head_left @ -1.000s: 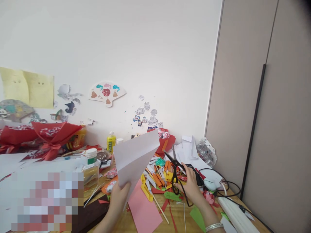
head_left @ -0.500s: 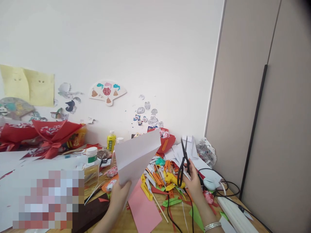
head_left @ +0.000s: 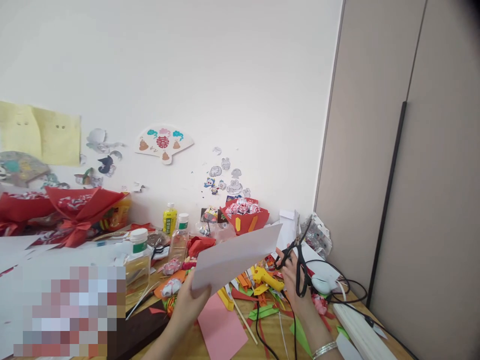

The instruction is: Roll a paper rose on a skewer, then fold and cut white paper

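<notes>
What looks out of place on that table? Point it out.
The yellow glue gun, its black cord trailing, lies among loose paper strips near the right hand. It looks odd, half lost in clutter.

The sheet of paper (head_left: 234, 257) is plain white, uncut as far as I can see, and it's held up at a slant by its lower left end, sitting above and a bit past the pink sheet (head_left: 222, 327), with its far end running up to the right. The scissors (head_left: 299, 246) have black looped handles spread apart and blades parted a little, tips up and away, and they're off the table too, up and to the right of that pink sheet; can't tell whether they touch the white paper's near corner.
</notes>
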{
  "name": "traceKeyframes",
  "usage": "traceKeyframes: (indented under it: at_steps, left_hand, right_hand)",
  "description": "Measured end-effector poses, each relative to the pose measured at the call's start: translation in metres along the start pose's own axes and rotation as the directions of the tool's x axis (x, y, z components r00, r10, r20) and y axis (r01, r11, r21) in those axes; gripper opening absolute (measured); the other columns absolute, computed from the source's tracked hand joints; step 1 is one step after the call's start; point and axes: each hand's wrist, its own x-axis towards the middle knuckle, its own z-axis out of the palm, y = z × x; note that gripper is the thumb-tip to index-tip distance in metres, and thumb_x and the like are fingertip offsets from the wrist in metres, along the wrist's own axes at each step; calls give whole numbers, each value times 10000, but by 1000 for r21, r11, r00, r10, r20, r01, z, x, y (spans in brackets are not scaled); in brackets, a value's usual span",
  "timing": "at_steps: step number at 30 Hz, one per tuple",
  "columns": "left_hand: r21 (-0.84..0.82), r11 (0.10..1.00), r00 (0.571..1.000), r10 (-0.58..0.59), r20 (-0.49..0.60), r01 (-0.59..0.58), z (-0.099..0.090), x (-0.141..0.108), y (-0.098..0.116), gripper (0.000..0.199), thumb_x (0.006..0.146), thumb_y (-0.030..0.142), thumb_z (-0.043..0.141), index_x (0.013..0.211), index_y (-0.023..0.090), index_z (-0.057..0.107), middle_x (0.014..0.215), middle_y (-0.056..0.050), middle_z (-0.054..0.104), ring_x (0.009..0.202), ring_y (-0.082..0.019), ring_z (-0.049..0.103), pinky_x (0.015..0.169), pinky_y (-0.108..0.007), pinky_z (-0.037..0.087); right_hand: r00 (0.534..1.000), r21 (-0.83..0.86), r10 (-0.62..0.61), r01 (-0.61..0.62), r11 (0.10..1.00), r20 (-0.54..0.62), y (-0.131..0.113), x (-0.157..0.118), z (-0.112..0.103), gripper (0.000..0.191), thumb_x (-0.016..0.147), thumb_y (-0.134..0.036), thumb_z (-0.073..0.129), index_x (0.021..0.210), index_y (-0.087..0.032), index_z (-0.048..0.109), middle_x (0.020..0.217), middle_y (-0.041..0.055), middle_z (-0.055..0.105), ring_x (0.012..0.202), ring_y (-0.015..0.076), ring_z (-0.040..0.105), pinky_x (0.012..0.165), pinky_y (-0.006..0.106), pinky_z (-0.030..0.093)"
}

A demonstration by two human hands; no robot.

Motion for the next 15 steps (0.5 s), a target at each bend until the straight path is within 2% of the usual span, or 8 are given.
traceKeyframes:
  at_steps: [3,8,10,13,15]
  left_hand:
    - [-7,1000,1000,-7,15,7,1,-1,-1,440,552,330,656,949,141,634,967,-118,688,921,-297,622,796,-375,496]
    - [-22,997,995,-77,57,79,3,-1,-1,504,501,293,715,981,150,651,1033,-121,688,986,-310,606,850,-389,479]
    - [-44,993,986,-107,128,114,3,-1,1,500,491,295,737,967,160,664,1028,-111,696,962,-306,617,841,-384,486]
    - [-101,978,953,-150,263,182,2,-4,5,478,490,317,767,937,169,684,984,-98,715,906,-293,636,802,-369,504]
    - [-177,951,926,-187,328,255,3,-7,8,489,497,356,782,943,178,686,964,-92,719,869,-285,645,760,-361,515]
  right_hand:
    - [999,-59,31,-33,998,-45,4,-1,2,452,751,-451,551,1155,-261,479,1021,61,615,998,241,563,887,407,448]
    - [996,-67,45,-50,996,-77,12,-4,3,388,695,-452,660,1015,-261,553,964,48,619,939,245,572,853,387,456]
    - [994,-50,49,-54,997,-103,16,-4,2,339,693,-452,661,945,-252,553,867,39,612,844,233,579,797,378,468]
    - [994,-127,22,-35,991,-107,19,-4,-1,252,717,-455,633,788,-244,518,721,12,553,713,203,543,726,349,461]
    - [998,-236,32,-42,971,-44,19,-4,-2,252,769,-485,556,728,-248,481,713,7,523,723,194,522,738,332,445]
